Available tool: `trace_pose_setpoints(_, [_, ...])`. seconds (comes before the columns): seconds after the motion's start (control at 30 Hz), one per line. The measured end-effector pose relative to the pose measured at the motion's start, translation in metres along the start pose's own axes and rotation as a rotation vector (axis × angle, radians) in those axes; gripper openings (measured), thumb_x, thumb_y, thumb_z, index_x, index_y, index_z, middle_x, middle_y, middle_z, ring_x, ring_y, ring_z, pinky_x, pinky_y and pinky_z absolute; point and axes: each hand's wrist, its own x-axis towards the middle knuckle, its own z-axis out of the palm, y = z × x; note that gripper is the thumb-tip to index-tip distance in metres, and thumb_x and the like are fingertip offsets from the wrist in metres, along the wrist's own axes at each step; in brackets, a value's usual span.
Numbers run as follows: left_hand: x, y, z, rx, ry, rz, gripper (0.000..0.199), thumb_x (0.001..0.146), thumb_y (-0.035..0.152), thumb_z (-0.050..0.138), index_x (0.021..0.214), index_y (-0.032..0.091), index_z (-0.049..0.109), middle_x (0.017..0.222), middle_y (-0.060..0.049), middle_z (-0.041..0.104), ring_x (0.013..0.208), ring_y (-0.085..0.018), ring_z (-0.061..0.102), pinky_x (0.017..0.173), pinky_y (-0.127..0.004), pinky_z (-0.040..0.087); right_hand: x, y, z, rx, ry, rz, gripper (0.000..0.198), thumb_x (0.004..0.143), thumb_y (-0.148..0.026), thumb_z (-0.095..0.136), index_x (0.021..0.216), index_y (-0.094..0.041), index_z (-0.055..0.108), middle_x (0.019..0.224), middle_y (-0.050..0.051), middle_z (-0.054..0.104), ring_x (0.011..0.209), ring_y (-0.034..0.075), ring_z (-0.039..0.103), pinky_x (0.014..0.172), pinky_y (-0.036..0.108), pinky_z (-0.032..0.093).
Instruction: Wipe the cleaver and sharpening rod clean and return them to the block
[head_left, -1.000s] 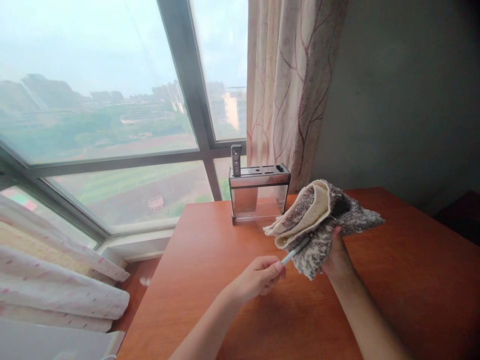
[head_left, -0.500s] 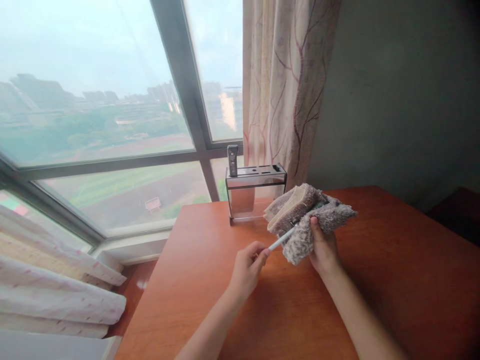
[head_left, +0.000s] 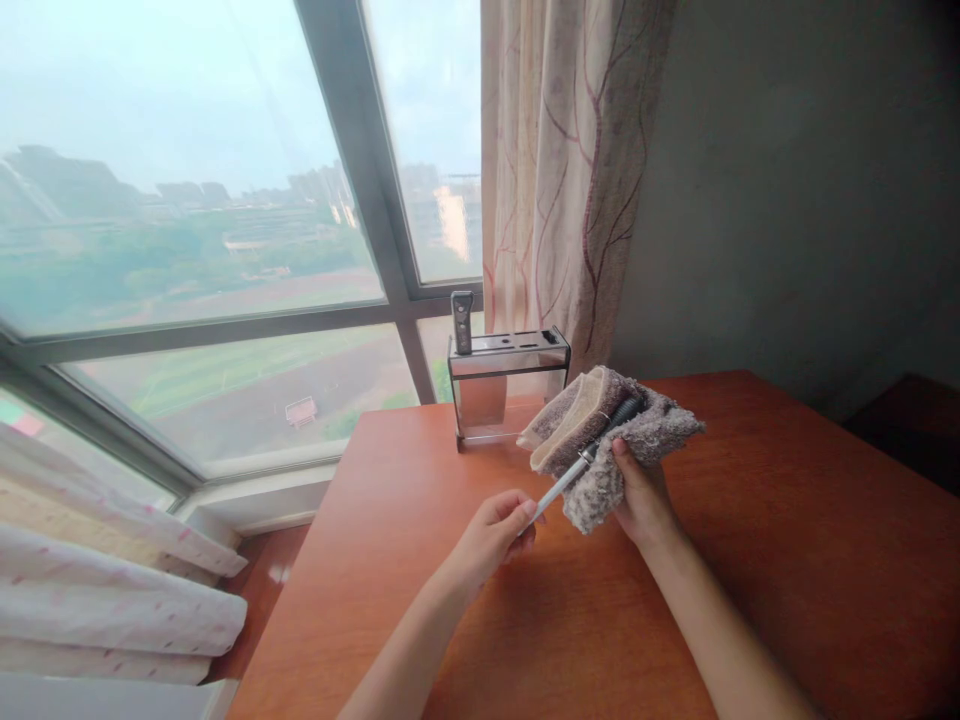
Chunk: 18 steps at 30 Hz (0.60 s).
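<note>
My left hand (head_left: 504, 530) is closed on the thin metal rod of a sharpening steel (head_left: 561, 485). The steel slants up to the right, and its dark handle lies in the fold of a fluffy grey cloth (head_left: 660, 425) with a beige side. From below and the right, my right hand (head_left: 646, 497) grips the cloth, thumb on top; its other fingers are hidden behind. Both hands are above the table. Just beyond the cloth stands a clear-sided knife block (head_left: 510, 345) with a dark slotted top. A dark-handled tool (head_left: 461, 322) stands upright in its left end.
The reddish-brown wooden table (head_left: 360, 590) reaches a window (head_left: 300, 330) on the left. Behind the block hangs a patterned curtain (head_left: 555, 180), and another curtain (head_left: 112, 590) is at lower left. A dark grey wall (head_left: 787, 200) is at the right.
My left hand has shifted slightly down and left along with the rod. More of the steel's collar and dark handle now shows between the cloth folds.
</note>
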Motion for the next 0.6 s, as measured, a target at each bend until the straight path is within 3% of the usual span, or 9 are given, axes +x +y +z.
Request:
trace_pose_setpoints(0.17, [0.0031,-0.0004,-0.0021,0.360,0.322,0.315,0.030,0.076,0.046,0.065,0.077,0.016,0.062,0.066,0.001,0.051,0.059,-0.011,0.043,0.053,-0.022,0.032,0.0013,0.0018,0.0019,-0.025,0.062,-0.017,0.053,0.066,-0.039,0.078,0.114,-0.023,0.061,0.103,0.003,0.071,0.097,0.023,0.065,0.084,0.038,0.052])
trace_pose_setpoints(0.33, [0.0012,-0.0025,-0.0051,0.584,0.359,0.448,0.031,0.086,0.041,0.053,0.073,0.017,0.067,0.065,-0.003,0.054,0.062,-0.014,0.047,0.058,-0.024,0.033,0.0013,0.0038,0.0016,0.015,0.045,0.023,0.055,0.067,-0.039,0.077,0.117,-0.024,0.060,0.105,0.003,0.071,0.098,0.023,0.065,0.086,0.039,0.052])
trace_pose_setpoints(0.43, [0.0006,-0.0053,-0.0033,0.460,0.289,0.349,0.040,0.087,0.046,0.050,0.067,0.015,0.063,0.058,-0.001,0.052,0.055,-0.012,0.043,0.053,-0.024,0.031,0.0011,0.0037,-0.0009,0.050,-0.008,0.066,0.058,0.068,-0.041,0.077,0.121,-0.027,0.057,0.107,0.002,0.070,0.100,0.023,0.064,0.088,0.040,0.052])
trace_pose_setpoints(0.6, [0.0000,-0.0033,-0.0008,0.100,0.024,0.057,0.049,0.083,0.058,0.049,0.077,0.012,0.064,0.051,0.003,0.043,0.041,-0.007,0.028,0.043,-0.022,0.019,0.0010,0.0035,-0.0054,0.075,-0.071,0.114,0.057,0.066,-0.041,0.079,0.118,-0.028,0.059,0.110,0.002,0.069,0.102,0.024,0.064,0.088,0.041,0.053])
